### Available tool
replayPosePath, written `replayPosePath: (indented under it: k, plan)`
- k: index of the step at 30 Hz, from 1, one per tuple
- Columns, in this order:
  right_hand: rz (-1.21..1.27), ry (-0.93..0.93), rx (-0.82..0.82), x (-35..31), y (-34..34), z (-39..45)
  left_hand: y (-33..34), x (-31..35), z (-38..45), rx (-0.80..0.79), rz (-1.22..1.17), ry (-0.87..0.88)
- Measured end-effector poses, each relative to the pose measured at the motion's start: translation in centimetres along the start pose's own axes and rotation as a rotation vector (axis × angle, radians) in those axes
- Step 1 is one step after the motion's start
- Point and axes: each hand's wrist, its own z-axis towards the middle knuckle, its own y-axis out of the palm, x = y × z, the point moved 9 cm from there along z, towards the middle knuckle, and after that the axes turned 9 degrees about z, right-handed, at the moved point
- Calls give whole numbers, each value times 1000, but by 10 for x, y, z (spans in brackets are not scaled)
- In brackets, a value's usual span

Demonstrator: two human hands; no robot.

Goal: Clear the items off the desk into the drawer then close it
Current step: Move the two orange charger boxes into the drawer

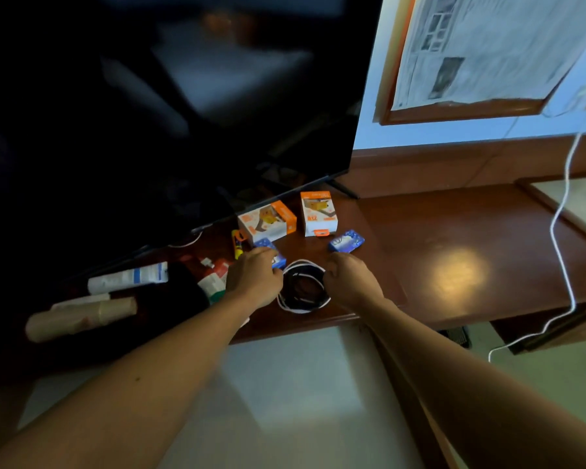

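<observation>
From the head view I've got both hands out over the desk [454, 231], either side of the coiled cables [303, 287] that lie near the front edge. My left hand [254, 277] sits at the coil's left rim with fingers curled, its fingertips over a small blue box [273, 253], and I cannot tell whether it pinches the box, the cable, or nothing. My right hand [347, 277] is curled at the coil's right rim, knuckles up; the grip itself is hidden from me. Risk one, as I judge it: the coil is loose, black and white strands together, so lifting from one side could let it unspool and drag across the desk. Risk two: a trailing loop could sweep the second blue box [346, 241] just beyond my right hand, or knock the two orange-and-white boxes [318, 214] standing close to the monitor [183, 113]. Off to the left a white tube [129, 277] and a cardboard roll [82, 318] lie in shadow, easy to miss. No drawer shows in this view, so I'm carrying blind towards it.
</observation>
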Motion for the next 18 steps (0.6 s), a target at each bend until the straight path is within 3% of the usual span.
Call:
replayPosePath:
  k: [8, 14, 18]
  plan:
    - [-68, 5, 83, -1, -23, 121, 9, 19, 113, 0, 133, -73]
    - [-591, -316, -257, -11, -1, 201, 44, 28, 170, -111, 319, -45]
    - [-727, -406, -410, -5, 12, 221, 71, 19, 176, -164, 303, -52]
